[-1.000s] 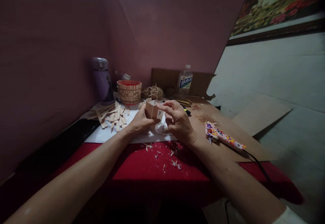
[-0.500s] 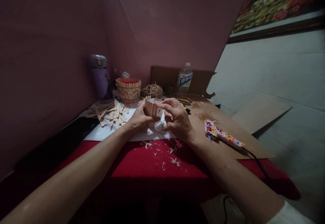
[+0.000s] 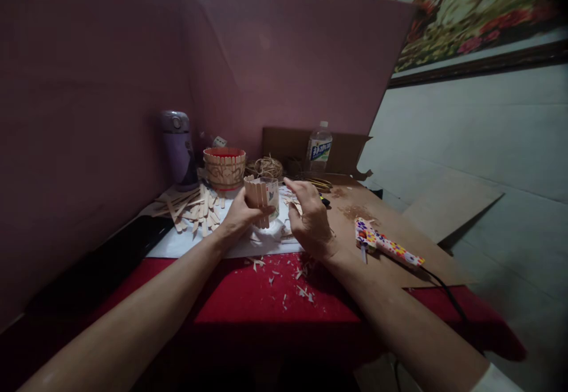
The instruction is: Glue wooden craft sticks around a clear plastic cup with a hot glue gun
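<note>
left of the clear cup [image 3: 261,193], partly clad in sticks, a mauve wall [image 3: 89,84] rises behind a purple flask [image 3: 176,156]; loose sticks [image 3: 205,208] lie on white paper [image 3: 186,247]. the left hand [image 3: 242,217] grips the cup, fingers closed round its stick side. nearer than the cup, red cloth [image 3: 239,300] carries shavings [image 3: 305,293]. just right of the cup, the right hand [image 3: 312,220] has open, curved fingers; farther right, cardboard [image 3: 339,226] bears a flowered glue gun [image 3: 390,248], before a tiled wall [image 3: 488,143].

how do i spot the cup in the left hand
On the red-covered table, find the white sheet. Over it, the left hand holds the small clear cup. Unlike the larger stick-covered pot behind, it shows bare see-through wall beside its wooden sticks.
</note>
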`<action>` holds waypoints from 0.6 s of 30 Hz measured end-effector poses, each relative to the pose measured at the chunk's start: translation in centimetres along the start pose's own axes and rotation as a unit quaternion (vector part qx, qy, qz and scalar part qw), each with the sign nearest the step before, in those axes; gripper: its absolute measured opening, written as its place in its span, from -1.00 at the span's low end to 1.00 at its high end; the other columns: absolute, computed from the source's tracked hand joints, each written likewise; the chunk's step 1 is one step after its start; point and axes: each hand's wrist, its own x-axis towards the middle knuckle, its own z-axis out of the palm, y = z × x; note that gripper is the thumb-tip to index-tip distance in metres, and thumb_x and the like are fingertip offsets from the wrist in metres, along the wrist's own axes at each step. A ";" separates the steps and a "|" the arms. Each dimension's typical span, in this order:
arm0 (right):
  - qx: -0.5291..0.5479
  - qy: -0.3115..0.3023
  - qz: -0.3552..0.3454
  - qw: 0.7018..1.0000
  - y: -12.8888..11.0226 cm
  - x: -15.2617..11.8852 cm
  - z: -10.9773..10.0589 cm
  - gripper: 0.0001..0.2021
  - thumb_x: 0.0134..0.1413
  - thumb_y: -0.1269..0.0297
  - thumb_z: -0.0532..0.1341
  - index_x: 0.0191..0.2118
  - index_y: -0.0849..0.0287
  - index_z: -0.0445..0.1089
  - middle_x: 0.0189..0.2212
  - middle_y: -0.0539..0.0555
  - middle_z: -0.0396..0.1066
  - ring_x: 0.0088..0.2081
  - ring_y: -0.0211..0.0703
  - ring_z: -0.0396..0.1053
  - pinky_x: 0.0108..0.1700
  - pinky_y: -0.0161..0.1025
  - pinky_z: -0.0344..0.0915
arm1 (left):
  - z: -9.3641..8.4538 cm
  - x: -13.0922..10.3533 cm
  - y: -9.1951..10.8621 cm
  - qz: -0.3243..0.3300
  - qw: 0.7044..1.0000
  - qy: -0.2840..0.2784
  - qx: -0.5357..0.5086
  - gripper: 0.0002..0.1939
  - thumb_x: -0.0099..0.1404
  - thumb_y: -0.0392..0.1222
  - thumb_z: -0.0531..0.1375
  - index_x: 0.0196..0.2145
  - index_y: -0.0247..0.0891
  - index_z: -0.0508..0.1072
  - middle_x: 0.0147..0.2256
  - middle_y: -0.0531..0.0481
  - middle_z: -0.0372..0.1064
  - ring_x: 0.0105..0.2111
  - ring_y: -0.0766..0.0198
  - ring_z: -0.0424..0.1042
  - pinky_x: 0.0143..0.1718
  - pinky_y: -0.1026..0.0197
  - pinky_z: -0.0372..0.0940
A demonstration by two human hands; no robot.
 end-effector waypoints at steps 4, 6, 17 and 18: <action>-0.010 -0.004 0.015 1.000 0.5 -0.1 0.4 -0.56 -0.02 0.54 0.06 0.03 0.26 0.33 -0.12 0.23 0.33 -0.05 0.06 0.27 0.03 0.02 0.26 | 0.1 0.1 -0.6 0.032 0.998 -0.020 0.040 -0.32 -0.23 -0.23 0.44 -0.12 -0.28 0.30 -0.22 -0.02 0.39 -0.20 0.13 0.38 -0.18 0.15 0.26; -0.011 -0.013 0.020 1.000 0.7 -0.2 0.6 -0.59 -0.03 0.54 0.07 -0.01 0.28 0.36 -0.14 0.24 0.33 -0.06 0.06 0.27 0.02 0.00 0.26 | 0.2 0.1 -0.8 0.042 0.997 -0.044 0.055 -0.32 -0.21 -0.25 0.43 -0.10 -0.28 0.30 -0.18 -0.04 0.37 -0.17 0.13 0.36 -0.15 0.15 0.24; 0.025 0.004 0.025 0.999 0.2 0.0 0.3 -0.59 -0.05 0.57 0.07 -0.05 0.20 0.37 -0.15 0.19 0.31 -0.07 0.03 0.27 0.01 0.00 0.27 | 0.0 -0.1 0.0 0.020 0.997 -0.070 0.034 -0.25 -0.22 -0.21 0.44 -0.06 -0.26 0.25 -0.13 -0.08 0.34 -0.11 0.09 0.34 -0.09 0.12 0.22; 0.027 0.003 0.023 0.999 0.1 0.0 0.3 -0.60 -0.05 0.57 0.07 -0.05 0.20 0.38 -0.15 0.19 0.31 -0.07 0.02 0.27 0.01 0.00 0.28 | 0.0 -0.1 0.0 0.021 0.997 -0.070 0.036 -0.26 -0.23 -0.20 0.45 -0.08 -0.25 0.25 -0.14 -0.07 0.35 -0.12 0.09 0.34 -0.11 0.12 0.23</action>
